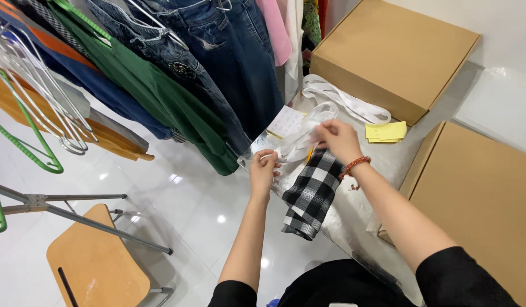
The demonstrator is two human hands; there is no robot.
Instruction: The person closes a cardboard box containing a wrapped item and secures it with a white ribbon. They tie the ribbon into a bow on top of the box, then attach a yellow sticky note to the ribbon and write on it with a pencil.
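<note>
Head view. The left hand (263, 170) pinches the near edge of a clear plastic bag (285, 149) in a closed grip. The right hand (337, 139) closes its grip on the bag's far end, directly above a folded black-and-white checked cloth (311, 193) lying on the counter (382, 165). Yellow notes (386, 132) lie just right of the right grip; 2 cardboard boxes (391, 54) sit beyond.

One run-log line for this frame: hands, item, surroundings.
left hand: holds clear bag edge | right hand: pinches top of checked cloth | clear bag: on table | near: yellow notes, cardboard box
</note>
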